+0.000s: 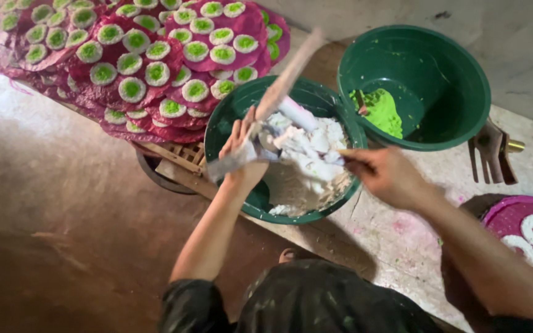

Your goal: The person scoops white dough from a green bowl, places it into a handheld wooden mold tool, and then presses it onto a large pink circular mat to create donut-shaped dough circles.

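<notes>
What we can't see well

Our stick (pixel 288 77) is blurry, and our right hand (pixel 385 176) hides most of its thin tool. The pink tray (pixel 513 219) with white rings and the pink discs (pixel 63 37) get cut off by the edges.

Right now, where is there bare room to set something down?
Free: the pale floor beyond the green-paste basin, and the brown ground left of the white-dough basin. Crowded: the stacked pink discs upper left, and around both hands.
</notes>
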